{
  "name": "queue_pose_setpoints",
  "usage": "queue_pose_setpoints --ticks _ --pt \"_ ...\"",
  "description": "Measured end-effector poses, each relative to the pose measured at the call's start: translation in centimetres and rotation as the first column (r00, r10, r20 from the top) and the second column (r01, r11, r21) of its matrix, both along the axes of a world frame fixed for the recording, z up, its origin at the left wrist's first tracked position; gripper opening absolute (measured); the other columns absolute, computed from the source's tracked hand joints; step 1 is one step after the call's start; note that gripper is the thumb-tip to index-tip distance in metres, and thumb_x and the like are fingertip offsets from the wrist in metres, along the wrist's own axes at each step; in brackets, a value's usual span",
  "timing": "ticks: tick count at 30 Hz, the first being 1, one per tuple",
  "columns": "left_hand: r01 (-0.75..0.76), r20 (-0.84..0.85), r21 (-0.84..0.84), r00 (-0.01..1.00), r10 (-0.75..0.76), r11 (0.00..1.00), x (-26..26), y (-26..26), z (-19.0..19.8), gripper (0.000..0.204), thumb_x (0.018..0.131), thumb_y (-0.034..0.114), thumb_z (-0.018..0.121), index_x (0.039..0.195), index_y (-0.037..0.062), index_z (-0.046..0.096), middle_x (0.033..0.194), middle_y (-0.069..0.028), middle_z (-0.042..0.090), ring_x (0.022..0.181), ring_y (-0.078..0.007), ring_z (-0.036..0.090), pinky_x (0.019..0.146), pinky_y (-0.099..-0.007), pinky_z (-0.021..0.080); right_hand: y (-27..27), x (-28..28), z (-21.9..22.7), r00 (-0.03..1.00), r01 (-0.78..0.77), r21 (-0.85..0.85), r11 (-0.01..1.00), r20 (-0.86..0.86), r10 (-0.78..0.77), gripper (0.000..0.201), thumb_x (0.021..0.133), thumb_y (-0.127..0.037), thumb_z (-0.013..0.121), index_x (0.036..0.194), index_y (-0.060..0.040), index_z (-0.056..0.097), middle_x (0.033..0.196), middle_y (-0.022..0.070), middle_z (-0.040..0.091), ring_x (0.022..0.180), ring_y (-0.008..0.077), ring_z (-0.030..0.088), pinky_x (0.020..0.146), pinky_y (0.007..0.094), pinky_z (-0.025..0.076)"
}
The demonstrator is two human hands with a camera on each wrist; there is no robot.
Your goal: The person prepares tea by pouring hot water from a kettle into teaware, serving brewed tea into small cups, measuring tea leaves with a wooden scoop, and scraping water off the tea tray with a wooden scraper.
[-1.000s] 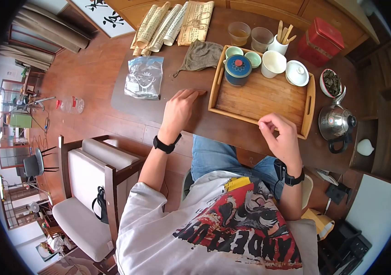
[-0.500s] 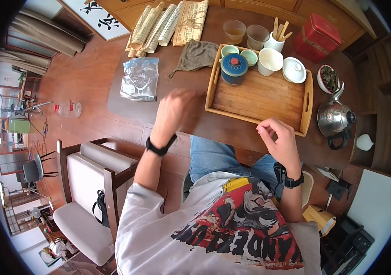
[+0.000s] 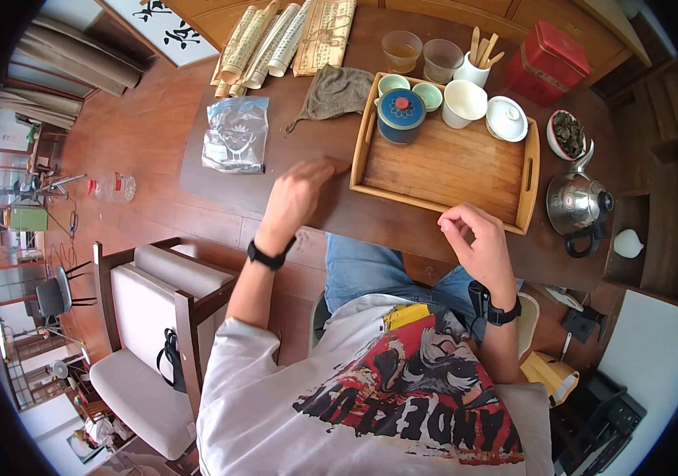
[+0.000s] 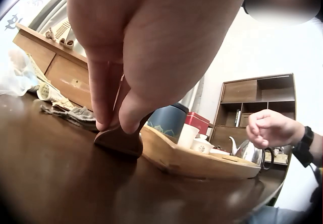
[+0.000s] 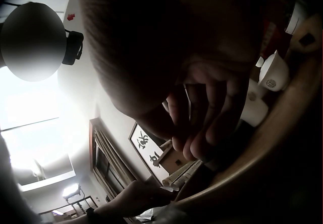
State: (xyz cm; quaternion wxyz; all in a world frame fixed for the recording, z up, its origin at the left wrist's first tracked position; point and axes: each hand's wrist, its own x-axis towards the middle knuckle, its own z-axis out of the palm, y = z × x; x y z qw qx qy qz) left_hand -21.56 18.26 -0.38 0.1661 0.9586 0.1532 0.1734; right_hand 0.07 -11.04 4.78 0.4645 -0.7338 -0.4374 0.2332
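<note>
In the head view, my left hand (image 3: 294, 194) is low over the dark table, left of the wooden tray (image 3: 442, 204). Its thumb and fingers pinch a small brown curved piece (image 4: 121, 142), which stands on the tabletop in the left wrist view. My right hand (image 3: 479, 239) hovers at the tray's front edge, fingers loosely curled, holding nothing. On the tray are a blue lidded jar (image 3: 400, 119), pale green cups (image 3: 428, 97), a white cup (image 3: 464, 104) and a white lidded bowl (image 3: 506, 120).
A plastic bag (image 3: 235, 136), grey cloth (image 3: 339, 93) and paper rolls (image 3: 263, 47) lie left and behind. Glass cups (image 3: 402, 52), a white tool holder (image 3: 473, 72) and red tin (image 3: 547, 63) stand behind the tray. At right are a leaf bowl (image 3: 567, 135) and steel kettle (image 3: 575, 205).
The head view has shifted slightly. My left hand, blurred half a second ago, has moved a little and looks sharper now. The right hand keeps nearly the same pose; the tray items have not moved.
</note>
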Motion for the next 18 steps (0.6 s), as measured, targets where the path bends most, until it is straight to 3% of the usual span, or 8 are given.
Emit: queue_pose_setpoints --ticks 5,7,11,13,15,16,18 --pt "-0.071 -0.014 -0.083 0.997 0.07 0.994 -4.2 -4.8 1.2 0.033 0.088 -0.01 0.071 0.119 -0.0014 0.079 0.126 -0.0165 0.079 0.12 -0.0367 0.074 0.1 -0.0453 0.063 0.5 -0.3 -0.7 0.999 -0.036 -0.019 0.999 -0.009 0.036 0.007 0.104 -0.006 0.073 0.104 0.0006 0.072 0.087 0.0088 0.071 0.072 0.0162 0.068 0.065 0.0303 0.055" --pt "-0.092 0.029 -0.053 0.995 0.093 0.994 -4.3 -5.3 1.4 0.03 0.089 -0.01 0.072 0.117 -0.0015 0.08 0.122 -0.0159 0.08 0.115 -0.0369 0.075 0.094 -0.0442 0.063 1.3 -0.5 -0.9 0.997 -0.079 -0.007 0.997 -0.017 0.079 0.006 0.103 -0.006 0.073 0.103 0.0 0.072 0.086 0.0088 0.071 0.071 0.0165 0.068 0.065 0.0303 0.055" --pt "-0.186 0.143 -0.076 0.97 0.195 0.98 -4.1 -4.3 2.5 0.024 0.093 -0.006 0.074 0.115 0.0005 0.081 0.115 -0.0139 0.081 0.106 -0.0358 0.077 0.087 -0.0434 0.063 4.2 -0.9 0.0 0.975 -0.224 -0.027 0.974 -0.01 0.223 0.006 0.102 -0.006 0.074 0.1 -0.0019 0.07 0.084 0.0093 0.069 0.068 0.0186 0.067 0.065 0.0309 0.054" --pt "-0.339 0.088 0.04 0.938 0.335 0.94 -5.3 -2.9 1.7 0.029 0.091 -0.002 0.073 0.119 0.0039 0.08 0.112 -0.0097 0.079 0.1 -0.0324 0.074 0.084 -0.0433 0.061 6.1 -1.3 0.3 0.967 -0.254 -0.033 0.967 0.017 0.255 0.006 0.101 -0.008 0.074 0.099 -0.0028 0.07 0.085 0.011 0.071 0.069 0.0219 0.071 0.066 0.0339 0.056" --pt "-0.37 0.093 0.081 0.927 0.362 0.926 -5.6 -1.7 1.1 0.023 0.094 0.002 0.074 0.116 0.0037 0.08 0.107 -0.0102 0.078 0.095 -0.0324 0.074 0.081 -0.0437 0.061 8.3 -2.1 -0.5 0.937 -0.349 0.018 0.937 0.029 0.348 0.007 0.099 -0.01 0.075 0.098 -0.0031 0.072 0.089 0.0129 0.074 0.074 0.0263 0.074 0.068 0.0388 0.058" --pt "-0.414 0.087 0.106 0.909 0.407 0.904 -5.7 -1.3 0.7 0.021 0.096 0.004 0.073 0.116 0.0037 0.08 0.106 -0.0108 0.077 0.095 -0.0327 0.073 0.082 -0.0441 0.061 9.4 -2.7 -1.8 0.918 -0.389 0.05 0.92 0.098 0.383 0.009 0.1 -0.008 0.077 0.104 -0.0014 0.073 0.087 0.0094 0.072 0.071 0.0195 0.07 0.065 0.0351 0.057" --pt "-0.459 0.087 0.13 0.888 0.452 0.879 -5.7 -0.7 -0.1 0.02 0.097 0.005 0.073 0.116 0.0036 0.08 0.104 -0.0113 0.077 0.095 -0.033 0.073 0.082 -0.0445 0.06 11.6 -4.7 -3.8 0.909 -0.415 0.083 0.906 0.07 0.41 0.014 0.099 -0.008 0.077 0.109 -0.0017 0.072 0.088 0.0099 0.073 0.072 0.0209 0.071 0.067 0.0361 0.058"
